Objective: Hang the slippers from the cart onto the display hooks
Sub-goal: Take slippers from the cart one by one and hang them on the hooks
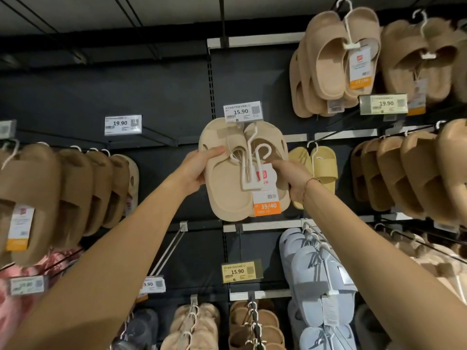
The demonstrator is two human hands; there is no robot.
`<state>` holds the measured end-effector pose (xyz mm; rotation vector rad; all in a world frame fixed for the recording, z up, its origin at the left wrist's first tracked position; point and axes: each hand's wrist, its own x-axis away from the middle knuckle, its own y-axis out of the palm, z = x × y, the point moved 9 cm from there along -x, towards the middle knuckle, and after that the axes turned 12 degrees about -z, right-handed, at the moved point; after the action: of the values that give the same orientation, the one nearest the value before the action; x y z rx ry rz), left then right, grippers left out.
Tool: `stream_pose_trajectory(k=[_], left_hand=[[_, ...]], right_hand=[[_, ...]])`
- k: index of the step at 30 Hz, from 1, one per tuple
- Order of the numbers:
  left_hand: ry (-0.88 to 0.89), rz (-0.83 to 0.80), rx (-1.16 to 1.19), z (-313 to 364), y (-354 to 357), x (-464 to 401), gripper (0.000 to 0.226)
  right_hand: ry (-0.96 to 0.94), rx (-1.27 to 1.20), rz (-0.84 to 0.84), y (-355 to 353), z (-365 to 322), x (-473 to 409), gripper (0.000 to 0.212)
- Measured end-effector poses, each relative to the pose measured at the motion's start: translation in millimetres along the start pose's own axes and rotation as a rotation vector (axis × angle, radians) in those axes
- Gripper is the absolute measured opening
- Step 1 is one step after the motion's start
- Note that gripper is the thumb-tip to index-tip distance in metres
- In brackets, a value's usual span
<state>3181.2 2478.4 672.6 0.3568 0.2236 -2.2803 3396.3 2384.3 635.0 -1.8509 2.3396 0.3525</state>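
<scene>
Presently gripping pair of cream foam slippers (pixel 227 183) with both hands: left hand (pixel 199 168) curled round left edge, right hand (pixel 290 178) pinching right edge beside white plastic hanger (pixel 252 162). Held raised against dark display wall, just below white 15.90 price tag (pixel 242 111). Flanked by hung tan slippers (pixel 328 59), pale-blue slippers (pixel 313 279).

I'm in a shop, footwear aisle — dark slotted wall panel (pixel 161 97) w/ metal display hooks (pixel 169 251) sticking out, rows of tan slippers (pixel 336 59) and blue slippers (pixel 310 276) hung on white plastic hangers. Shelf price labels (pixel 242 111) read 15.90 & 19.90, w/ barcodes and QR squares. Pairs carry paper tags, one w/ an orange size strip (pixel 267 207) marked 39/40 — retail stock, several pairs per hook.
</scene>
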Motion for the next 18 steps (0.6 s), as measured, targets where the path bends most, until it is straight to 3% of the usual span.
stream_pose_trajectory(k=[5,8,13,18], left_hand=[[-0.024,-0.008,0.010,-4,-6,-10,0.058],[-0.039,0.031,-0.027,-8,-11,-15,0.050],[-0.071,0.085,-0.055,-29,-19,-24,0.046],[-0.123,0.100,-0.040,-62,-27,-45,0.053]], right_hand=[[0.053,0.043,0.030,-3,1,-19,0.041],[0.066,0.062,0.058,-6,9,-31,0.041],[0.048,0.065,0.101,-10,31,-53,0.024],[0.062,0.107,0.134,-23,68,-88,0.037]])
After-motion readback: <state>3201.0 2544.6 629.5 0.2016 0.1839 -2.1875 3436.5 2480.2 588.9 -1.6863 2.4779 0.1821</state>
